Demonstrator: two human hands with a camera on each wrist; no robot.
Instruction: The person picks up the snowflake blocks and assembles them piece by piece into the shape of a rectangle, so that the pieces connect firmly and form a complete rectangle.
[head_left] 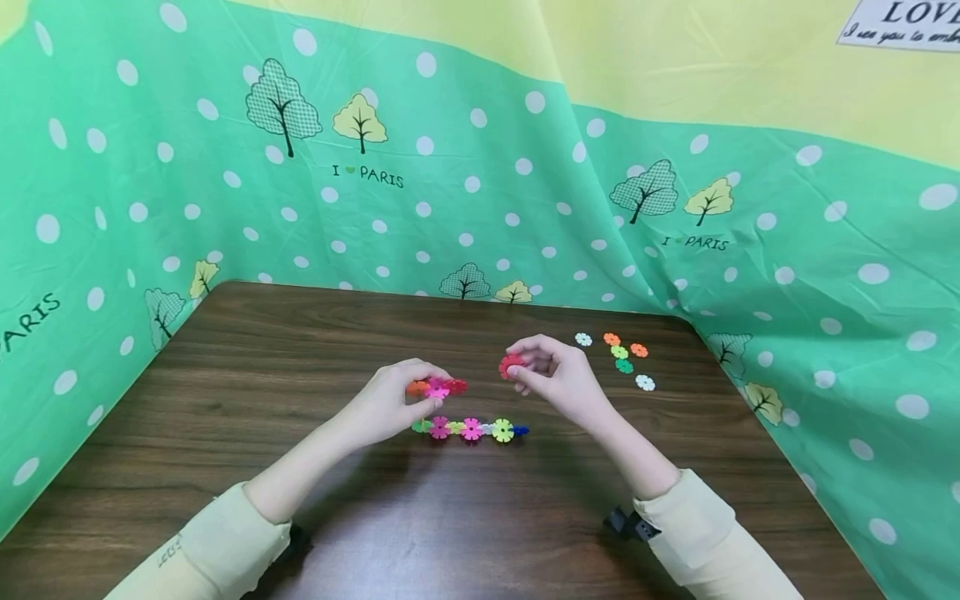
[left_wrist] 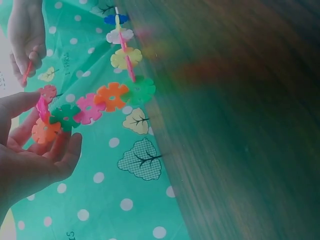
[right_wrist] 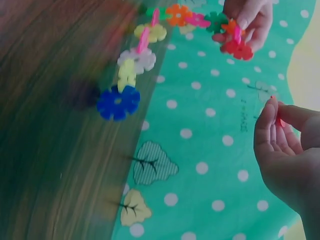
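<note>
While your left hand [head_left: 393,402] pinches the chain [left_wrist: 113,96], your right hand [head_left: 558,377], at its three o'clock, pinches a red disc [head_left: 509,367]. Crooked pushing could unlink pieces.

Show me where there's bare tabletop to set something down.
The widest bare stretch of table lies left of the left hand, toward the green curtain. Another lies on the near side of the flower chain, between the sleeves. It's crowded around the chain and toward the back right, beyond the right hand, where loose flower pieces lie.
</note>
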